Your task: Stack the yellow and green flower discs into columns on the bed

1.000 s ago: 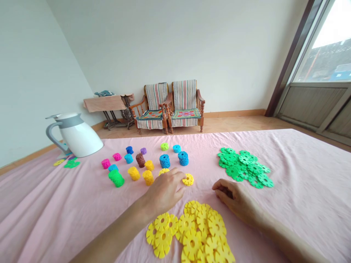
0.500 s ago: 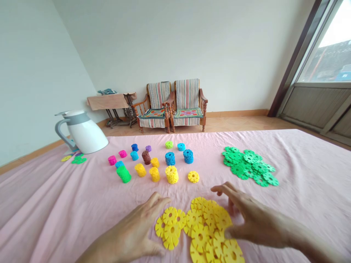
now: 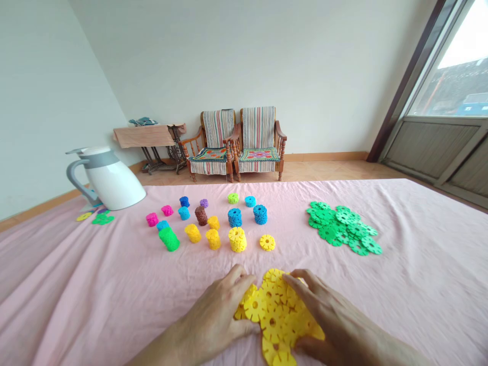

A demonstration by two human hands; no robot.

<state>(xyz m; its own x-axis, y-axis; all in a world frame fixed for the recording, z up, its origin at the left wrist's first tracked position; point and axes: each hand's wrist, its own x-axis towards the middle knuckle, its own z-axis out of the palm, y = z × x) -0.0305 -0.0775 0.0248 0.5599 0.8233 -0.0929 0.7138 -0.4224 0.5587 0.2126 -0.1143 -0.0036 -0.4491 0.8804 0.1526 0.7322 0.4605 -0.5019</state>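
Loose yellow snowflake discs lie heaped on the pink cloth close to me. My left hand cups the heap's left side, thumb and fingers apart, touching the discs there. On the opposite side, my right hand curves over the edge, its fingertips on the upper discs and its thumb spread lower down. Part of the heap is hidden under the right hand. Just beyond stand a tall stack of yellow discs and a low yellow stack.
Green discs are spread in a pile at the right. Short stacks stand farther back, including a green one, a brown one and a blue one. A white jug stands at the left, beside a few loose discs.
Both hands have moved inward onto the yellow discs. The small left cluster has been pushed right against the main heap, which is now narrower. The view has shifted slightly.
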